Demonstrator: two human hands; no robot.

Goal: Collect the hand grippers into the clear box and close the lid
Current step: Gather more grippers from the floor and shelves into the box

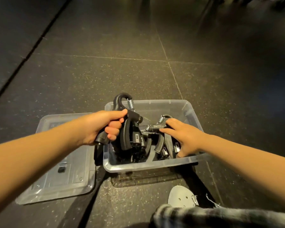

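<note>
A clear plastic box [190,112] stands on the dark floor in front of me. My left hand [104,125] grips a black hand gripper [124,102] with a steel spring, held over the box's left rim. My right hand [183,137] reaches into the box, its fingers lying on another black hand gripper [160,127] that rests inside. More black grippers lie at the bottom, partly hidden by my hands. The clear lid [59,178] lies flat on the floor to the left of the box.
The floor is dark speckled tile with thin seams, and a darker mat runs along the far left. My grey shoe [181,196] and a plaid trouser leg [220,218] sit close below the box.
</note>
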